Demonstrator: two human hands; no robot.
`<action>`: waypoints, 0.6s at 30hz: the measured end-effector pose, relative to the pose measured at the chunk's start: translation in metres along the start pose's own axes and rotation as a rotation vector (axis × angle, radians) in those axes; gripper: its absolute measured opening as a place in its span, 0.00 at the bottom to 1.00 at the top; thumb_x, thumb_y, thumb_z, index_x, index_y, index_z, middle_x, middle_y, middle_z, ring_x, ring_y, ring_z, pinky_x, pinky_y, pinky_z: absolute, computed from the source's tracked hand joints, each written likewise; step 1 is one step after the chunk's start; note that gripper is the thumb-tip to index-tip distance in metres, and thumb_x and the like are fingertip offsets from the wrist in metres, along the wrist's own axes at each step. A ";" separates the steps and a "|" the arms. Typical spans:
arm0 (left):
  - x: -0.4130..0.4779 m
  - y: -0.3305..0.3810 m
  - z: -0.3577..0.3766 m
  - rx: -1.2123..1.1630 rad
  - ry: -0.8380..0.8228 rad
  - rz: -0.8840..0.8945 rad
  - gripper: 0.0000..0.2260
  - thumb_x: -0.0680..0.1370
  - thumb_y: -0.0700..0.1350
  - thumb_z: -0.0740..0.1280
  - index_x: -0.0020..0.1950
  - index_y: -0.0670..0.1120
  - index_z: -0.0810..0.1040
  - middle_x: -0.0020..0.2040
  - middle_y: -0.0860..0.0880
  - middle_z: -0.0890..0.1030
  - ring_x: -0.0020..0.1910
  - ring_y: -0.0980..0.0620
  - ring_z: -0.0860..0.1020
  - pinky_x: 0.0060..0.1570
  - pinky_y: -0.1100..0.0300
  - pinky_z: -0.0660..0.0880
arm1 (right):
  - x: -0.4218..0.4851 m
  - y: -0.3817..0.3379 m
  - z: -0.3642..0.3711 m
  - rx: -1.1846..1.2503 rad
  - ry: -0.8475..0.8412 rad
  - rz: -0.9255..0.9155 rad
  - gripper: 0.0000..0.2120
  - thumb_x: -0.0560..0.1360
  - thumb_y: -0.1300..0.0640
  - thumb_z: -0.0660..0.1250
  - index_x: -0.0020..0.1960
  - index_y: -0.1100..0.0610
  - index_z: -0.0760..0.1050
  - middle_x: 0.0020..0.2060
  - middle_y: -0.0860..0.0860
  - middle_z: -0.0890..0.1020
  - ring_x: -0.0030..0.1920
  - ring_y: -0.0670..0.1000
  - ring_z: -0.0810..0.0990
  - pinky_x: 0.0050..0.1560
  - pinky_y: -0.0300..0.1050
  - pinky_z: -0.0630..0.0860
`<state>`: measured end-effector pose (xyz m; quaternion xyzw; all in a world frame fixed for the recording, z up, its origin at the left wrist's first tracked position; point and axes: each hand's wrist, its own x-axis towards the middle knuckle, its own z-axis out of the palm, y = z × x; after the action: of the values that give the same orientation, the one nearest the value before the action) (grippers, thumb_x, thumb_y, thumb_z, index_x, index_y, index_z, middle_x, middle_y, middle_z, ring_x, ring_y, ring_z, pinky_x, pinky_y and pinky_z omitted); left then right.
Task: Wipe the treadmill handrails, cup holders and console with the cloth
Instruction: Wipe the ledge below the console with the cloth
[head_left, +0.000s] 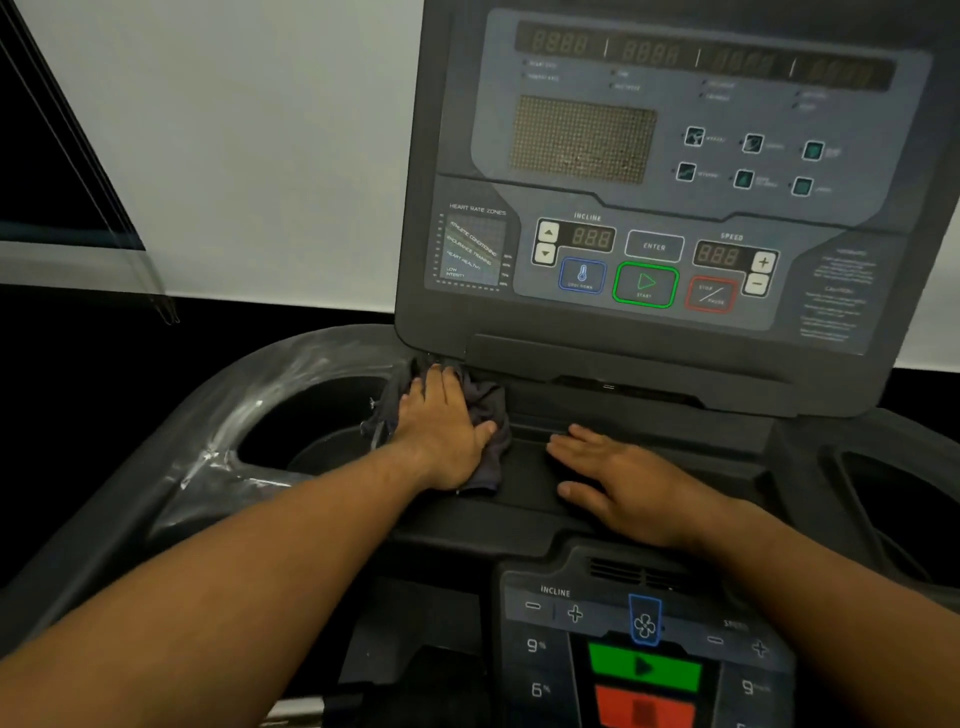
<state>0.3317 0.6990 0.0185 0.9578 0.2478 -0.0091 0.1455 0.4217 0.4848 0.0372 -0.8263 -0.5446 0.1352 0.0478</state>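
Left arm reaches forward, left hand (441, 426) lying palm-down on the cloth (485, 402), its fingers (441, 379) straight and close together, thumb splayed to the right. It presses rather than grips. The right hand (623, 483) lies flat just beside it on the dark ledge (524, 499), fingers stretched towards the left and holding nothing.

The console (675, 182) rises directly behind the fingertips, with its green start button (645, 286) showing and its displays unlit. The left cup holder (311, 415) gapes just beside the cloth, and shiny plastic wrap (244, 415) covers its rim. The right cup holder (893, 493) sits well apart. A lower control panel (644, 649) lies between the forearms.

The cloth is dark grey and crumpled. It is bunched under the palm at the foot of the console, its edges poking out on both sides.
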 end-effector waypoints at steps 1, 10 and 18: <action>0.003 -0.004 -0.001 -0.045 -0.005 0.026 0.40 0.79 0.61 0.58 0.78 0.38 0.43 0.80 0.40 0.46 0.78 0.41 0.47 0.76 0.47 0.47 | -0.001 0.000 0.000 -0.017 -0.017 -0.001 0.29 0.80 0.43 0.57 0.77 0.53 0.56 0.77 0.46 0.58 0.77 0.45 0.49 0.72 0.33 0.44; -0.056 -0.018 0.015 -0.143 0.050 0.066 0.35 0.81 0.58 0.56 0.80 0.45 0.42 0.80 0.46 0.43 0.79 0.45 0.44 0.77 0.49 0.44 | 0.002 0.001 -0.001 -0.157 -0.066 -0.026 0.43 0.68 0.27 0.37 0.78 0.47 0.50 0.78 0.47 0.47 0.77 0.49 0.46 0.76 0.52 0.47; -0.077 -0.023 0.013 -0.131 0.051 0.089 0.35 0.80 0.62 0.54 0.80 0.48 0.44 0.80 0.48 0.44 0.79 0.49 0.44 0.77 0.51 0.44 | 0.002 -0.004 -0.005 -0.322 -0.044 0.001 0.35 0.73 0.30 0.36 0.76 0.40 0.55 0.77 0.48 0.54 0.75 0.53 0.55 0.70 0.54 0.59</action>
<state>0.2543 0.6784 0.0070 0.9562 0.2087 0.0382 0.2016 0.4198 0.4886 0.0426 -0.8203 -0.5599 0.0644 -0.0976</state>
